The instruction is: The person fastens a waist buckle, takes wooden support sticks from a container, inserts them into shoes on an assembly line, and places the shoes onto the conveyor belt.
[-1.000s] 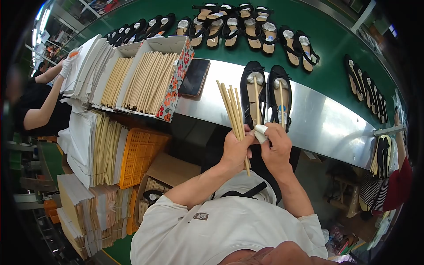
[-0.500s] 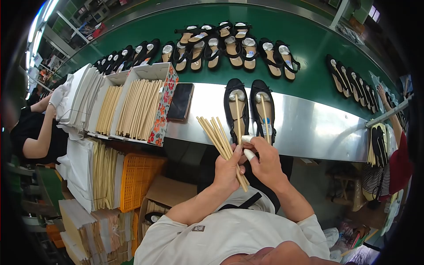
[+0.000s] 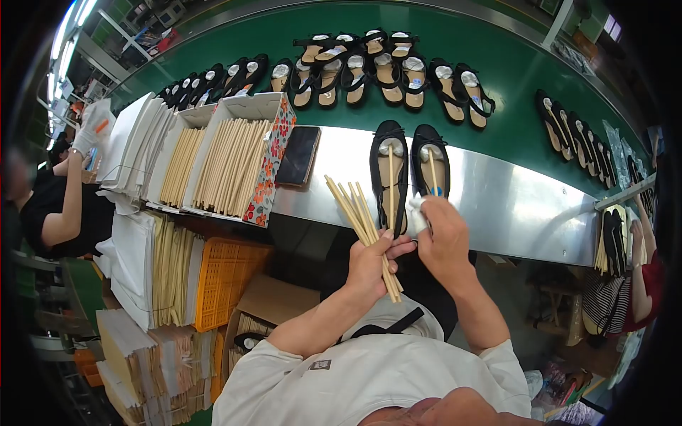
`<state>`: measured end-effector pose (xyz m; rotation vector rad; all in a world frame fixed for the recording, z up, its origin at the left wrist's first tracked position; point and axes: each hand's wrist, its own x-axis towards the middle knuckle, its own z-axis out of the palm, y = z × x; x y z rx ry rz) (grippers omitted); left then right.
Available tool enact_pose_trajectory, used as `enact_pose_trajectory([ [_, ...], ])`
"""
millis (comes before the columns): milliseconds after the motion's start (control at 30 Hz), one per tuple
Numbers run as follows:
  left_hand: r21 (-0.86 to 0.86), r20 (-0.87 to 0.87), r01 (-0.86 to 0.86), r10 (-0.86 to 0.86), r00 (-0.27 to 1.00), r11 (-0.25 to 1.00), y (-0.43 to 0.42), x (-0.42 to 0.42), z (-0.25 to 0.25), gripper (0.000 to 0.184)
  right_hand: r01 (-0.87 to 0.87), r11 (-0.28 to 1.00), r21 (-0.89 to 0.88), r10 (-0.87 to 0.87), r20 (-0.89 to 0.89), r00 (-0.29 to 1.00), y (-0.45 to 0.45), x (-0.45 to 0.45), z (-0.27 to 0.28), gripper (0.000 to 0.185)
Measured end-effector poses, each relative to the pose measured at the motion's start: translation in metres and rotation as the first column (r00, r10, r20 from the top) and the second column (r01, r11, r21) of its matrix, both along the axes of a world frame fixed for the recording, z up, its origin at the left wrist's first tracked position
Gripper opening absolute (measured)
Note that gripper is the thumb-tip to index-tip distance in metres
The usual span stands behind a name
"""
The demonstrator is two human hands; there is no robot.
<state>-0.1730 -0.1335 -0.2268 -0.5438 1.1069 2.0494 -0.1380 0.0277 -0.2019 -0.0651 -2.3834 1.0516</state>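
Note:
My left hand [image 3: 371, 266] is closed around a bundle of thin wooden sticks [image 3: 361, 216], which fan out above the thumb. A pair of black flat shoes [image 3: 388, 135] with bows lies on the metal strip in front of me, toes pointing away. Each shoe has a pale wad in its toe and a wooden stick [image 3: 391, 181] lengthwise inside. My right hand [image 3: 444, 238], with white coverings on its fingertips, is closed at the heel of the right shoe [image 3: 430, 138]. Its fingers meet the lower end of that shoe's wooden stick [image 3: 432, 170] and hide the heel.
Boxes of wooden sticks [image 3: 231, 167] and a dark phone [image 3: 298, 156] stand to the left. Rows of black shoes [image 3: 383, 78] fill the green belt [image 3: 497, 78]. An orange crate [image 3: 231, 284] sits below. Co-workers are at the far left [image 3: 67, 206] and far right [image 3: 643, 284].
My right hand has moved forward along the right shoe, from below its heel up over it. My left hand keeps the sticks, its fingers now stretched more to the right. The view has shifted slightly.

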Motion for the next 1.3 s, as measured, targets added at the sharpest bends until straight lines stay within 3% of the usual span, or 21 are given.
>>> enact_pose_trajectory([
  [67,0.000,-0.027,0.023,-0.023,0.999,1.000,0.001,-0.001,-0.001,0.021,0.097,0.957,0.273,-0.115,0.050,0.992,0.013,-0.016,0.002,0.025],
  [133,-0.045,-0.106,0.094,-0.099,0.989,0.995,0.004,0.000,-0.003,0.017,0.087,0.958,0.275,-0.127,0.131,0.983,0.017,-0.031,0.005,0.025],
  [200,-0.070,-0.167,0.141,-0.151,0.974,0.988,0.008,0.003,-0.003,0.018,-0.040,0.922,0.386,-0.134,0.412,0.901,0.018,-0.042,0.013,0.028],
  [267,-0.096,-0.220,0.178,-0.195,0.956,0.979,0.010,0.007,-0.007,0.019,-0.049,0.910,0.413,-0.144,0.424,0.894,0.022,-0.052,0.009,0.028],
  [333,-0.116,-0.300,0.212,-0.238,0.924,0.970,0.010,0.009,-0.011,0.025,-0.114,0.868,0.484,-0.199,0.548,0.812,0.027,-0.065,-0.004,0.024],
  [467,-0.113,-0.332,0.256,-0.279,0.901,0.960,0.003,0.007,-0.012,0.030,-0.009,0.910,0.414,-0.175,0.404,0.898,0.062,-0.050,-0.006,0.014],
  [600,-0.084,-0.282,0.339,-0.349,0.894,0.937,-0.004,0.003,-0.014,0.020,0.168,0.895,0.413,-0.304,0.292,0.907,0.130,-0.024,0.015,0.027],
  [700,-0.093,-0.269,0.418,-0.427,0.863,0.904,-0.003,0.006,-0.019,0.017,0.312,0.802,0.509,-0.445,0.161,0.881,0.216,-0.033,0.016,0.031],
  [833,-0.089,-0.219,0.521,-0.527,0.821,0.849,0.001,0.015,-0.023,0.021,0.438,0.670,0.599,-0.658,0.206,0.724,0.324,-0.085,0.029,0.035],
  [933,-0.041,-0.187,0.602,-0.598,0.780,0.798,0.000,0.019,-0.028,0.025,0.409,0.689,0.598,-0.605,0.164,0.779,0.357,-0.121,0.023,0.040],
  [1000,-0.072,-0.211,0.634,-0.633,0.745,0.770,-0.001,0.019,-0.030,0.024,0.362,0.771,0.523,-0.473,0.090,0.877,0.345,-0.149,0.004,0.040],
  [1033,-0.088,-0.196,0.655,-0.657,0.728,0.751,-0.001,0.016,-0.023,0.024,0.280,0.836,0.472,-0.389,0.151,0.909,0.330,-0.162,-0.001,0.038],
  [1167,-0.074,-0.163,0.596,-0.599,0.784,0.800,0.000,0.013,-0.030,0.023,0.039,0.854,0.518,-0.229,0.308,0.923,0.283,-0.198,-0.034,0.030],
  [1233,-0.079,-0.190,0.597,-0.600,0.777,0.798,0.000,0.006,-0.030,0.022,0.018,0.749,0.663,-0.283,0.295,0.913,0.289,-0.216,-0.062,0.025],
  [1300,-0.034,-0.211,0.539,-0.533,0.819,0.842,-0.001,0.000,-0.032,0.022,0.162,0.825,0.541,-0.338,0.242,0.910,0.286,-0.226,-0.069,0.029],
])
